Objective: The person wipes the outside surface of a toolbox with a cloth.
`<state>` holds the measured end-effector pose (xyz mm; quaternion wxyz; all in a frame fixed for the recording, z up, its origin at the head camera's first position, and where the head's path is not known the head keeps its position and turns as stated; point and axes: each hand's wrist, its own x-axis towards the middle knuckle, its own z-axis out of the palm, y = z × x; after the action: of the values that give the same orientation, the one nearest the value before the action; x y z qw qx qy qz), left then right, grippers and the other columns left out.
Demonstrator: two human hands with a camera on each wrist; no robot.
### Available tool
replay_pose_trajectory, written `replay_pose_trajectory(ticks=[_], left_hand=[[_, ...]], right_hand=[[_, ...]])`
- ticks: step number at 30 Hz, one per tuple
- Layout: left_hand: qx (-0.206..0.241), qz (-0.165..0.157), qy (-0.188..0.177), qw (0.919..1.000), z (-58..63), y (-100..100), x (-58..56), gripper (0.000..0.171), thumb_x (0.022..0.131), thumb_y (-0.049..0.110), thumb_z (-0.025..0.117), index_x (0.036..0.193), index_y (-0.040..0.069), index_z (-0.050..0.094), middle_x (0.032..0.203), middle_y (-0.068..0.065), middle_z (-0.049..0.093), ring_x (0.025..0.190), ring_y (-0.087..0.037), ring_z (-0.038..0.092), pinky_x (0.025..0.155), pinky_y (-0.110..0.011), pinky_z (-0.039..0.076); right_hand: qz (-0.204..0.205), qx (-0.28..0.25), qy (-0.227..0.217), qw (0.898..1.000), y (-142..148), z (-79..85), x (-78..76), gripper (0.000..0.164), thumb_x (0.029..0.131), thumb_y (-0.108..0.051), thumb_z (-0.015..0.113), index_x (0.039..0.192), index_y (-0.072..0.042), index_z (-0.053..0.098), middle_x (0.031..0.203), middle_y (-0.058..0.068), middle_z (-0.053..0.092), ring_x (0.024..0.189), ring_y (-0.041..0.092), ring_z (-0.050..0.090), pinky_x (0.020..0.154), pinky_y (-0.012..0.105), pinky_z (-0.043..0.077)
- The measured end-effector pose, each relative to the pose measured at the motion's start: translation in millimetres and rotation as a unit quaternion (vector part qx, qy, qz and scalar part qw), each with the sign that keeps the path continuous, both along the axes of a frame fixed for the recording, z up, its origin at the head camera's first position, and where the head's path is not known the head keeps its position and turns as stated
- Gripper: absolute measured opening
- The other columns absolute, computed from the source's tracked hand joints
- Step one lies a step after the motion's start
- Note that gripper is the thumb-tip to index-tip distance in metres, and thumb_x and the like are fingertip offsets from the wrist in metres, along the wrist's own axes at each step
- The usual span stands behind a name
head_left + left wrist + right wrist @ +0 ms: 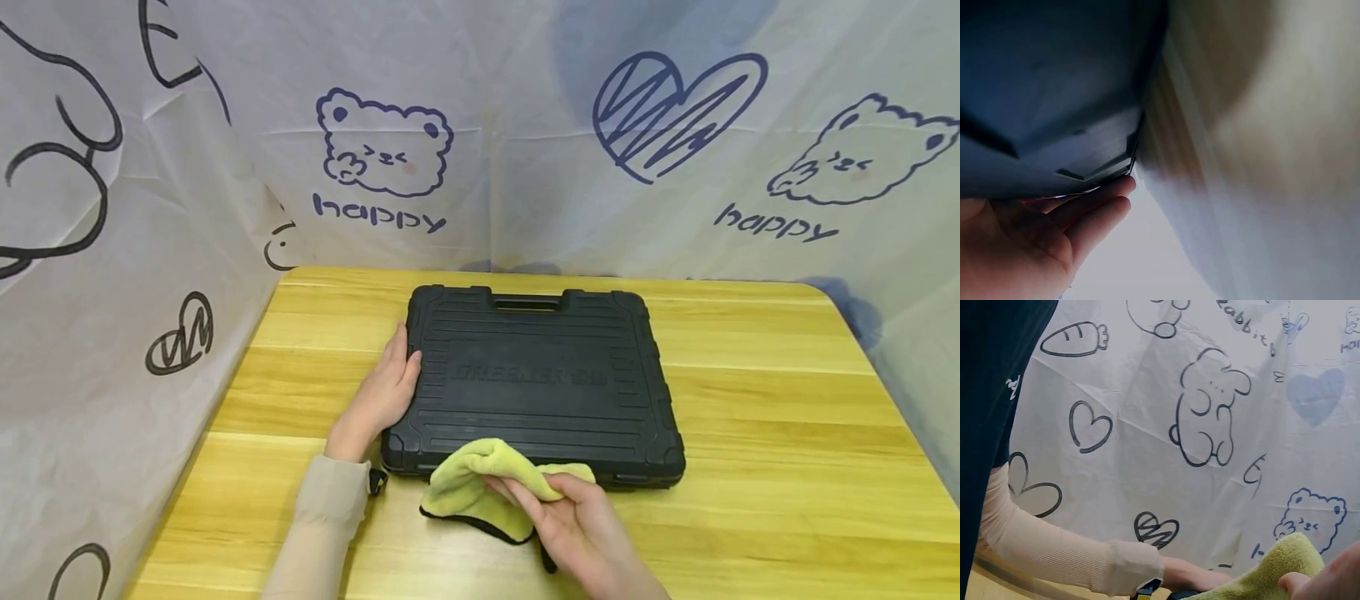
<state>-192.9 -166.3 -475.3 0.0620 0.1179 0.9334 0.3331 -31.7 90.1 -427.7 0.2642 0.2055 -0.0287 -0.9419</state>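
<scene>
A black plastic carrying case (532, 375) with raised lettering lies flat on the wooden table, its handle toward the back. My left hand (386, 392) rests along the case's left side, fingers nearly straight and thumb at the top edge. In the left wrist view, the left hand's fingers (1100, 215) lie against the case wall (1054, 125). My right hand (581, 521) pinches a yellow-green cloth (480, 483) with dark edging between thumb and fingers. This cloth overlaps the case's front edge, and part of it hangs in front. The right wrist view catches the cloth (1272, 569) at the bottom.
The light wooden table (787, 433) extends to both sides of the case. White fabric (525, 167) printed with bears and hearts hangs behind it and along the sides. A dark strap (377, 481) is at the left wrist.
</scene>
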Motion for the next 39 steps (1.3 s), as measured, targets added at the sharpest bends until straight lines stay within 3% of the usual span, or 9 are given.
replay_pose_trajectory(ticks=[8,15,26,39], left_hand=[[0.005,-0.002,-0.003,1.0,0.2,-1,0.3,0.065,0.102,0.044,0.017,0.15,0.009,-0.01,0.157,-0.013,-0.001,0.143,-0.027,0.006,0.114,-0.044,0.014],[0.001,-0.001,-0.005,1.0,-1.3,0,-1.0,0.065,0.102,0.044,0.017,0.15,0.009,-0.009,0.157,-0.012,-0.001,0.143,-0.026,0.006,0.114,-0.044,0.014],[0.007,-0.002,0.001,1.0,-1.7,4,-0.2,0.065,0.102,0.043,0.018,0.15,0.006,-0.006,0.157,-0.011,0.0,0.143,-0.025,0.007,0.114,-0.043,0.015],[0.005,-0.001,0.0,1.0,-0.1,-1,1.0,0.065,0.103,0.042,0.019,0.15,0.003,-0.004,0.157,-0.012,0.0,0.143,-0.026,0.007,0.114,-0.044,0.016]], right_hand=[[0.015,0.057,0.049,0.997,-3,-1.1,3.1,0.057,0.097,0.001,0.019,0.143,0.011,-0.012,0.149,0.032,-0.008,0.14,0.039,0.003,0.11,0.033,0.027],[0.033,0.121,0.08,0.989,-28,-4.0,3.0,0.059,0.095,0.004,0.022,0.142,0.014,-0.012,0.148,0.034,-0.004,0.139,0.042,0.006,0.109,0.039,0.028],[0.06,0.135,0.043,0.988,-80,-2.7,-5.2,0.061,0.091,0.007,0.03,0.141,0.015,-0.005,0.145,0.036,0.002,0.138,0.044,0.012,0.106,0.04,0.033],[0.065,0.128,0.027,0.989,-102,9.0,-13.1,0.078,0.085,0.011,0.031,0.141,0.005,-0.023,0.148,0.032,-0.009,0.137,0.044,0.016,0.104,0.038,0.036]])
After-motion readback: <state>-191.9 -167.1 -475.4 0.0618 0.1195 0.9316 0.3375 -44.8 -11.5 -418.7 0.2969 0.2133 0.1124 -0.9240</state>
